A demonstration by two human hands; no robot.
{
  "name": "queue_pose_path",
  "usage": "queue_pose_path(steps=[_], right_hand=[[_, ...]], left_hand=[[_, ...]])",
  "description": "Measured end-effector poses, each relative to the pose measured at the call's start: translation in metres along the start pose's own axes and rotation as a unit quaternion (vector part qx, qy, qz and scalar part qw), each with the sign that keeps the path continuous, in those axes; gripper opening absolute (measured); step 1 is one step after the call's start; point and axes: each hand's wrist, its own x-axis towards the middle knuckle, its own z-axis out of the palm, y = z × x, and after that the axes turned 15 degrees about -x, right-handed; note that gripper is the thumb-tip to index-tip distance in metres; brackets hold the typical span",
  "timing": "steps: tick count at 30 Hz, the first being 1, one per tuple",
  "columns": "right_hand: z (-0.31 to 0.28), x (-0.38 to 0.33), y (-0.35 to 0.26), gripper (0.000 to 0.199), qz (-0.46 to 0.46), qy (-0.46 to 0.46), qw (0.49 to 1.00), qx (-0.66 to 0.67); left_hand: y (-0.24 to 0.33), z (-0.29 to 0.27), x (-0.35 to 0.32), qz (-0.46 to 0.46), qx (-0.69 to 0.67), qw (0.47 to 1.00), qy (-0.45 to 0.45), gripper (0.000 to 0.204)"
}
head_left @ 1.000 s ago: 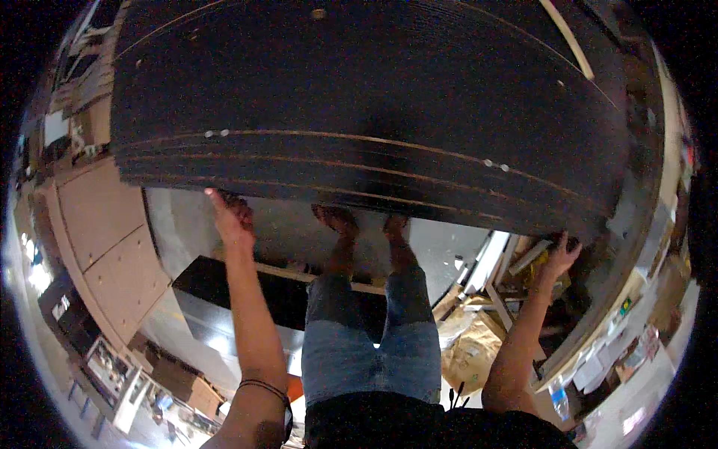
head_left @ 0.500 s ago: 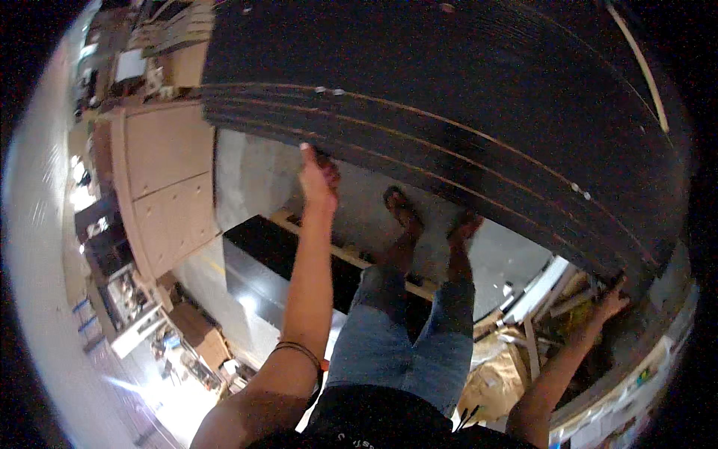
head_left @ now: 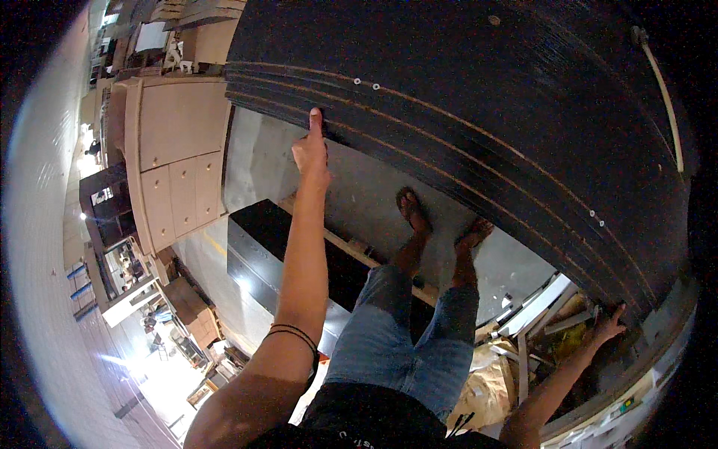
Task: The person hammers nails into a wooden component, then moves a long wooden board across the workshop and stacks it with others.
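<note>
A large black wooden panel point(head_left: 449, 97) with thin brown lines along its near side stretches across the upper half of the view. Two pairs of small white fittings dot one of those lines. My left hand point(head_left: 312, 150) is closed on the near edge, left of the middle, its thumb lying on top and its fingers curled below. At the near right corner my right hand point(head_left: 609, 327) also grips the edge, with the fingers partly hidden by the panel.
A light wooden cabinet point(head_left: 179, 165) stands at the left. On the floor below lies a black board point(head_left: 262, 232) beside a wooden strip. Wood offcuts point(head_left: 523, 352) and brown paper point(head_left: 479, 393) lie at the lower right. A pale stick point(head_left: 666, 105) rests at the far right.
The view has shifted, and the panel now sits slightly farther right. My left hand appears higher, its thumb now stretched over the edge. My right hand stays at the corner.
</note>
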Motion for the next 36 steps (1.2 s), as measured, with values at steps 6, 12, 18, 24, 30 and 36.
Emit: queue_pose_path(steps=[6, 12, 18, 24, 30, 36], right_hand=[[-0.003, -0.031, -0.099, 0.075, 0.213, 0.006, 0.977, 0.024], [-0.012, -0.009, -0.006, 0.069, 0.025, -0.011, 0.999, 0.016], [-0.028, -0.028, -0.100, 0.083, 0.093, 0.154, 0.973, -0.146], [-0.076, 0.025, -0.349, 0.057, -0.231, 0.113, 0.966, 0.015], [0.018, 0.175, -0.445, 0.055, -0.442, 0.134, 0.862, -0.208], [0.038, 0.200, -0.484, 0.049, -0.385, -0.036, 0.896, -0.220]], left_hand=[[0.005, -0.019, 0.006, -0.021, -0.045, 0.997, -0.052, 0.052], [0.003, -0.012, 0.008, -0.059, -0.099, 0.982, -0.147, 0.048], [-0.026, -0.040, 0.001, -0.136, -0.242, 0.956, -0.097, 0.052], [-0.103, -0.072, -0.050, -0.320, -0.456, 0.828, -0.059, 0.026], [-0.111, -0.063, -0.122, -0.379, -0.440, 0.806, -0.109, 0.012], [-0.107, -0.062, -0.167, -0.417, -0.336, 0.812, -0.231, 0.013]])
